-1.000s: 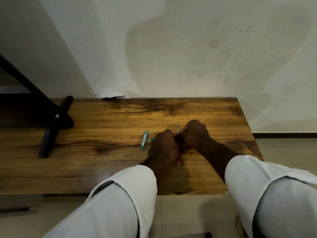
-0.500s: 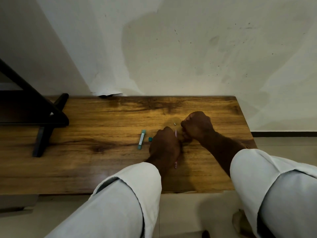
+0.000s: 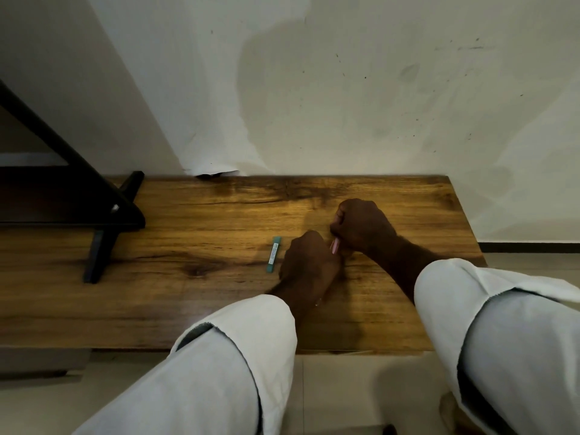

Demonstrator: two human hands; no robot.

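- Faced a pale, stained wall [image 3: 345,105] across a wooden desk [image 3: 204,309]; saw paint peeling where that wall met the desk's back edge, left of the middle.
- Held a pink pen [image 3: 335,246] low over the desk, right of its middle, about halfway between the back and front edges; showed only a short stretch of it between the 2 hands.
- Wrapped the left hand [image 3: 309,266] round the pen's nearer part as a fist, knuckles up, fingers curled and pressed together, tips hidden underneath.
- Had the right hand [image 3: 362,226] just behind and to the right, touching the left hand, fingers curled tight and pinching the pen's far end.
- Noticed a small pale glint [image 3: 318,303] beside the left wrist, toward the front edge; could not tell it from the pen's tip.
- Saw a teal tube [image 3: 273,254] with a white label lying flat just left of the left hand, not touching it, lengthwise from back to front with a slight tilt.
- Saw a black stand [image 3: 103,215] on the desk's left part, 2 legs resting on the wood.
- Wore white sleeves [image 3: 219,356] ending partway up both forearms, crossing the front edge.
- Glimpsed pale floor tiles [image 3: 345,387] below the front edge.
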